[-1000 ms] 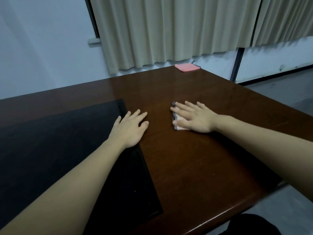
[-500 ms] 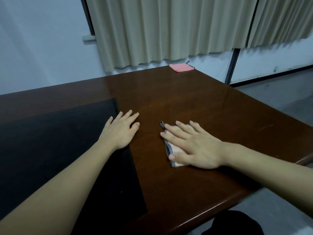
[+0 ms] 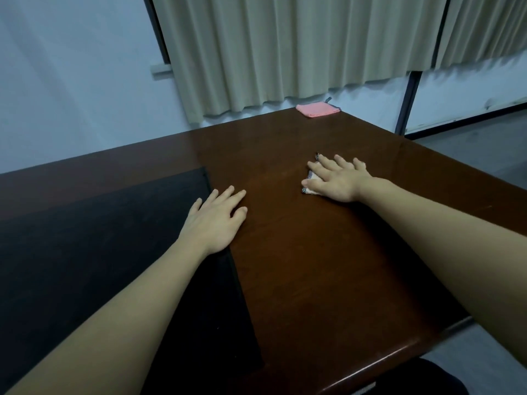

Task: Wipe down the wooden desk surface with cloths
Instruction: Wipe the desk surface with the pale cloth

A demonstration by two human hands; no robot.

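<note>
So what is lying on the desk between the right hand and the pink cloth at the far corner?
Nothing: in the head view, only bare desk wood lies between the right hand and the pink cloth.

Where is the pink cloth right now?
Head view: the pink cloth lies flat at the desk's far corner, below the curtains, well beyond the right hand.

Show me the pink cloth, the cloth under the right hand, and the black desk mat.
pink cloth (image 3: 317, 110), head view, centre.
white cloth (image 3: 310, 175), head view, exposed edge.
black mat (image 3: 85, 238), head view, bare middle.
</note>
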